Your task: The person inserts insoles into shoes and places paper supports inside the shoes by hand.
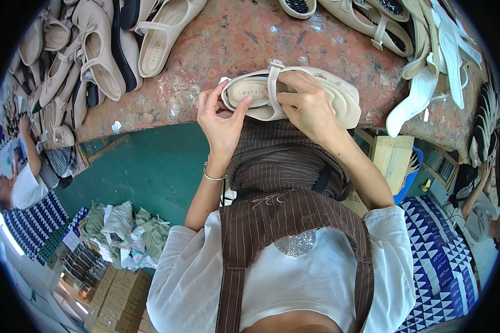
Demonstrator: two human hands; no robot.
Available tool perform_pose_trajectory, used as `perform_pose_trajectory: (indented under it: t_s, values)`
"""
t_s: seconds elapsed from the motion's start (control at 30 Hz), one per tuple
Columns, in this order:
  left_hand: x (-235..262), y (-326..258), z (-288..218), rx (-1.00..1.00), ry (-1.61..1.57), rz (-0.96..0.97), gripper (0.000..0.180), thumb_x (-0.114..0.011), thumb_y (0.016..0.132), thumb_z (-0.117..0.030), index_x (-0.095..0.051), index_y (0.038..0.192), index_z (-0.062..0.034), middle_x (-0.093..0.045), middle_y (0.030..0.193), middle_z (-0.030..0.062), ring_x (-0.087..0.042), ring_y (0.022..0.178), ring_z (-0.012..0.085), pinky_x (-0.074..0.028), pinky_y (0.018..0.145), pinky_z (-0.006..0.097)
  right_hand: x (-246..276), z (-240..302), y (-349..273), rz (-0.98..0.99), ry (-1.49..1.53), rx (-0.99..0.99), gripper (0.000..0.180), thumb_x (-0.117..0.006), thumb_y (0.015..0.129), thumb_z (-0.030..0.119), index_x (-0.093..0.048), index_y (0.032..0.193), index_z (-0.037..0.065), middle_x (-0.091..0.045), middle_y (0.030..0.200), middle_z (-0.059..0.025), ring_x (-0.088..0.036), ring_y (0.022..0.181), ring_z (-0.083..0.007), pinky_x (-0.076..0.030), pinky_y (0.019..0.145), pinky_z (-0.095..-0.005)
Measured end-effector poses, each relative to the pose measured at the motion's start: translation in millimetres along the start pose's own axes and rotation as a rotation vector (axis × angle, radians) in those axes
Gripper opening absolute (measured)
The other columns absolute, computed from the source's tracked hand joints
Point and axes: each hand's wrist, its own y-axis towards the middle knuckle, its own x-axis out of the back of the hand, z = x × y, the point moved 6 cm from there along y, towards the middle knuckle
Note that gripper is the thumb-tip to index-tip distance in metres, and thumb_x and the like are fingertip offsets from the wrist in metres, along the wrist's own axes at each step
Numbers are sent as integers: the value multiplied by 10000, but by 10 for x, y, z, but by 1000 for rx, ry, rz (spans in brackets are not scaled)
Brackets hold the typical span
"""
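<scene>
A beige strap shoe (273, 91) lies near the table's front edge, its heel to the left and its toe to the right. With my left hand (222, 119) I grip its heel end, the thumb reaching in over the pale insole (240, 92). The fingers of my right hand (310, 108) are curled into the opening just right of the strap, gripping the shoe there. Under the right palm shows a layered cream piece with a rounded end (344, 108). Whether it is a separate insole I cannot tell, as my hand covers part of it.
Beige strap shoes (103, 61) crowd the worn red table (205, 50) at the far left; more shoes (366, 22) stand at the far right. White insole-shaped pieces (411, 105) lie at the right edge. Patterned blue boxes (436, 255) are stacked behind me. Other people work at both sides.
</scene>
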Motion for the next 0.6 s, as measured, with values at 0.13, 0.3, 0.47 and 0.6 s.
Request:
perform_pose_trajectory:
  t_s: [0.13, 0.3, 0.47, 0.6]
  values:
    - [16, 51, 52, 84, -34, -9, 438, -860, 755, -112, -660, 1103, 63, -527, 963, 41, -605, 712, 82, -500, 569, 218, -108, -10, 45, 77, 38, -30, 259, -685, 664, -64, -763, 885, 45, -671, 1075, -120, -636, 1029, -293, -524, 882, -393]
    - [11, 118, 114, 111, -4, 3, 346, -836, 764, -59, -670, 1034, 77, -564, 908, 37, -596, 648, 70, -476, 527, 212, -121, 93, 93, 85, -90, 124, 147, -628, 704, 4, -696, 833, -18, -633, 1012, -115, -611, 986, -293, -516, 864, -386]
    - [-1, 172, 151, 279, -141, 17, 171, -744, 829, -2, -684, 974, 65, -589, 865, 32, -577, 602, 57, -446, 445, 219, -220, 65, 76, 296, -145, 252, 293, -570, 765, 15, -683, 1033, -17, -622, 1180, -126, -626, 1010, -286, -522, 872, -373]
    - [17, 220, 212, 223, -62, 6, 67, -664, 876, 22, -686, 929, 56, -608, 816, 40, -554, 546, 50, -425, 384, 227, -353, 120, 110, 529, -82, 252, 423, -533, 824, 32, -651, 1231, 42, -548, 1402, -113, -646, 1092, -246, -520, 931, -354]
